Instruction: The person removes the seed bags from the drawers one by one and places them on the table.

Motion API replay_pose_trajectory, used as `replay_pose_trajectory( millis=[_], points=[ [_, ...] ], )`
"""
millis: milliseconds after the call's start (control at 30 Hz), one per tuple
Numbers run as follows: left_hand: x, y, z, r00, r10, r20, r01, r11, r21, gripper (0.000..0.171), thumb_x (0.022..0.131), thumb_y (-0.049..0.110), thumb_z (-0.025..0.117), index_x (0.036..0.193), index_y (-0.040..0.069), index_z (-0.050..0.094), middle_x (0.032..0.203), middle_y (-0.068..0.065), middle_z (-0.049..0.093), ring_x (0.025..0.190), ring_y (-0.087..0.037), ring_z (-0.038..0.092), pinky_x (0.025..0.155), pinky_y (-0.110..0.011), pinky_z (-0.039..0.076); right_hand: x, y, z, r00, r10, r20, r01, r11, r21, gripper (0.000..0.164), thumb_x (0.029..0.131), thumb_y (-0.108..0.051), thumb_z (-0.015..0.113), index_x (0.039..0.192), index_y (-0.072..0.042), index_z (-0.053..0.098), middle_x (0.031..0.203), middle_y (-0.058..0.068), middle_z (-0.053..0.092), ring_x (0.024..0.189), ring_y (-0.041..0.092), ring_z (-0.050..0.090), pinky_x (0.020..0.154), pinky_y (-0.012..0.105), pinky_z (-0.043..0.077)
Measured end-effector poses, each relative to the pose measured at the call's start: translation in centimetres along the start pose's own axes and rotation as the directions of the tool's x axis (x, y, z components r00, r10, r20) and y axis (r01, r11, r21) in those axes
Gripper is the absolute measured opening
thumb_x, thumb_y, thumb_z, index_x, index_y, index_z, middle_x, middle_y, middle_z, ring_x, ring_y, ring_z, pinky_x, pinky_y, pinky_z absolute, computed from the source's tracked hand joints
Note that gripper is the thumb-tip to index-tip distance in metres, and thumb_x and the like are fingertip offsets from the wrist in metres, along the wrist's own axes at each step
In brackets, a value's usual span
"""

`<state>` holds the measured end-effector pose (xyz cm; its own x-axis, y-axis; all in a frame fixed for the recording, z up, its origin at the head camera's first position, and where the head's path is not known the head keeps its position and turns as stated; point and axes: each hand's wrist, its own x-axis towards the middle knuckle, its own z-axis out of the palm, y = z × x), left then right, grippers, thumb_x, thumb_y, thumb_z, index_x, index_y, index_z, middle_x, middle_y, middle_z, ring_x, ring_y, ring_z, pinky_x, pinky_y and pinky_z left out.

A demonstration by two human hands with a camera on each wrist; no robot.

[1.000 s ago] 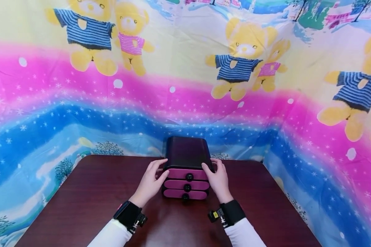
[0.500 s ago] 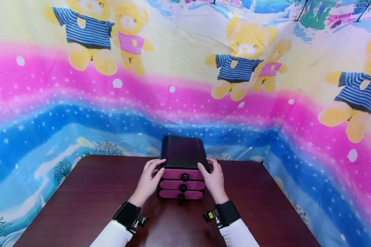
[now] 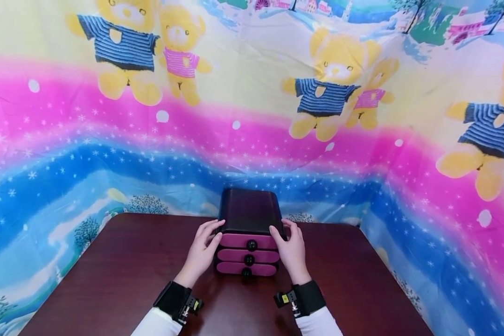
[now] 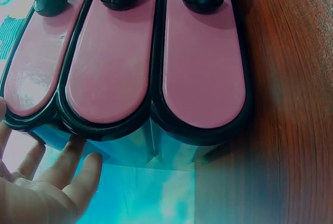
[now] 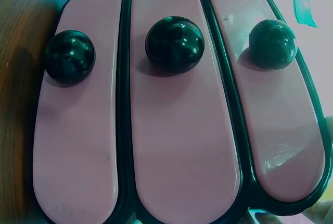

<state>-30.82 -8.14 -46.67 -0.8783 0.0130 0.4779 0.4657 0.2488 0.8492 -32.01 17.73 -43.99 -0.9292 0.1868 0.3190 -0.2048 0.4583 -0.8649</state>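
A small black drawer box (image 3: 249, 210) with three pink-purple drawer fronts stands on the table, all three drawers closed. Each front carries a round black knob (image 3: 251, 245). My left hand (image 3: 200, 254) grips the box's left side near the top, thumb at the front corner and fingers along the side wall. In the left wrist view its fingers (image 4: 67, 166) lie against that side, slightly bent. On the opposite side, my right hand (image 3: 293, 252) holds the box with its thumb at the upper front corner. The right wrist view shows the drawer fronts (image 5: 182, 146) close up, with most of that hand hidden.
The dark reddish-brown wooden table (image 3: 122, 275) stretches out on both sides of the box. Right behind its far edge hangs a cloth backdrop (image 3: 243, 154) printed with bears and snow scenery, which folds round at the right.
Held between both hands, the drawer box shifted a little to the left during the first half second. Since then it has barely moved; the head view has tilted slightly.
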Motion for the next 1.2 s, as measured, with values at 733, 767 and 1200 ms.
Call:
replay_pose_trajectory(
  millis=[733, 767, 1200],
  points=[
    [-0.8, 2.9, -0.3, 1.000, 0.000, 0.000, 0.000, 1.000, 0.022, 0.036, 0.106, 0.007, 0.053, 0.142, 0.005, 0.060, 0.148, -0.022, 0.046, 0.126, -0.039, 0.059, 0.103, -0.045, 0.051, -0.5, 0.3, -0.2, 1.000, 0.005, 0.002, -0.005, 1.000, -0.006, 0.060, 0.097, -0.052, 0.064, 0.144, -0.016, 0.052, 0.137, 0.016, 0.053, 0.130, 0.036, 0.054, 0.103, 0.053, 0.047],
    [-0.7, 2.2, -0.2, 1.000, 0.002, 0.001, -0.002, 1.000, 0.021, 0.037, 0.106, 0.010, 0.053, 0.142, 0.007, 0.059, 0.149, -0.020, 0.046, 0.127, -0.038, 0.058, 0.103, -0.045, 0.050, -0.6, 0.2, -0.1, 1.000, 0.004, 0.002, -0.004, 1.000, -0.010, 0.060, 0.097, -0.052, 0.064, 0.144, -0.017, 0.052, 0.137, 0.016, 0.053, 0.130, 0.036, 0.053, 0.104, 0.053, 0.047],
    [-0.3, -0.3, 0.3, 0.999, 0.013, -0.030, -0.013, 1.000, 0.001, 0.037, 0.108, 0.015, 0.052, 0.144, 0.014, 0.059, 0.152, -0.017, 0.045, 0.136, -0.035, 0.051, 0.108, -0.050, 0.045, -0.7, -0.2, 0.4, 1.000, -0.019, -0.017, 0.019, 1.000, -0.014, 0.062, 0.096, -0.057, 0.063, 0.144, -0.020, 0.052, 0.139, 0.013, 0.052, 0.131, 0.032, 0.052, 0.105, 0.052, 0.046]
  ],
)
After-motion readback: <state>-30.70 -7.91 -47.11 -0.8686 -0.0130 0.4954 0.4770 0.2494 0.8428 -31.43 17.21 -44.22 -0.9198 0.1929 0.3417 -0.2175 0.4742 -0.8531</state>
